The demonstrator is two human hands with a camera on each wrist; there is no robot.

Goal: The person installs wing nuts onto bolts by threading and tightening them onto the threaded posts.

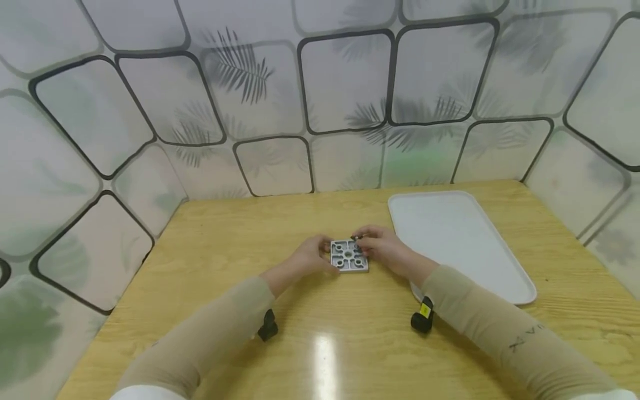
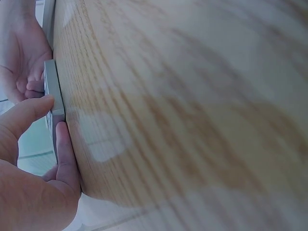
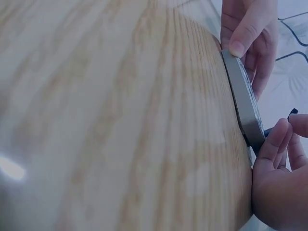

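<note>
A square grey metal plate [image 1: 349,255] with round bosses and ribs lies flat on the wooden table. My left hand [image 1: 314,255] grips its left edge, the thumb at the near corner and fingers along the side; the left wrist view shows this left hand [image 2: 36,154] up close. Over the plate's far right corner, my right hand [image 1: 384,248] pinches a small black screw [image 1: 356,238]. In the right wrist view the dark head of the screw [image 3: 292,113] shows above the fingers, with threads beside the plate [image 3: 244,103]. The fingers hide where its tip sits.
A white rectangular tray [image 1: 450,239] lies to the right, its left edge close to my right forearm. The wooden table [image 1: 240,233] meets a patterned fabric backdrop [image 1: 345,161] at the back. Black wrist devices [image 1: 269,326] hang below both sleeves.
</note>
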